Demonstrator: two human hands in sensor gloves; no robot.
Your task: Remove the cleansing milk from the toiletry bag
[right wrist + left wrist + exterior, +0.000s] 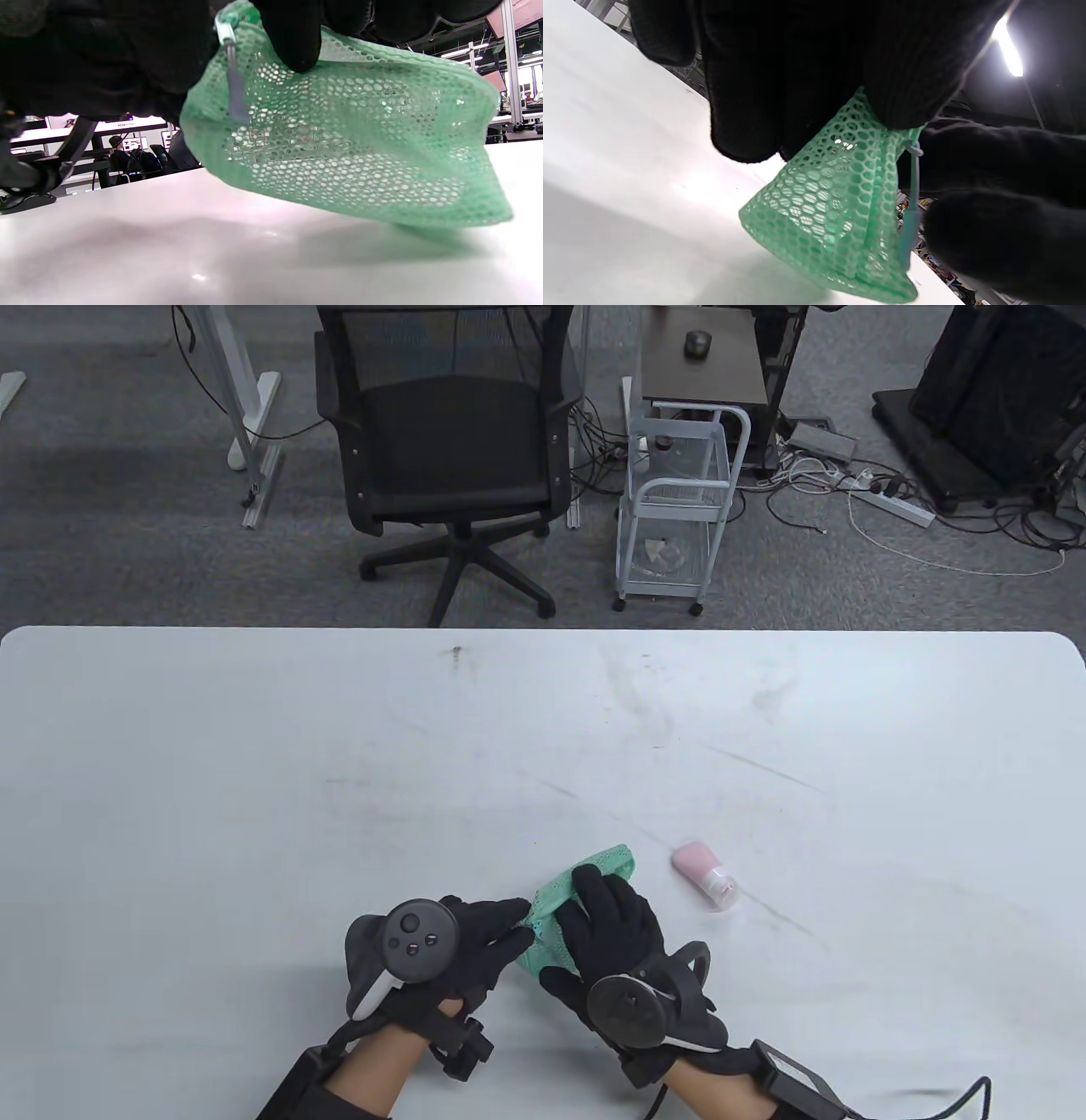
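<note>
A green mesh toiletry bag (577, 875) lies near the front middle of the white table (254, 780), partly lifted. My left hand (501, 929) pinches its left end; in the left wrist view the bag (835, 212) hangs from my fingers (746, 106). My right hand (607, 912) grips the bag from above; in the right wrist view the bag (348, 140) is held off the table, a grey zipper pull (235, 84) dangling. A pink cleansing milk bottle (706, 875) with a clear cap lies on the table to the right of the bag, apart from both hands.
Beyond the table's far edge stand a black office chair (454, 449) and a white wire trolley (679, 509). Cables and a power strip (891, 504) lie on the floor at the back right.
</note>
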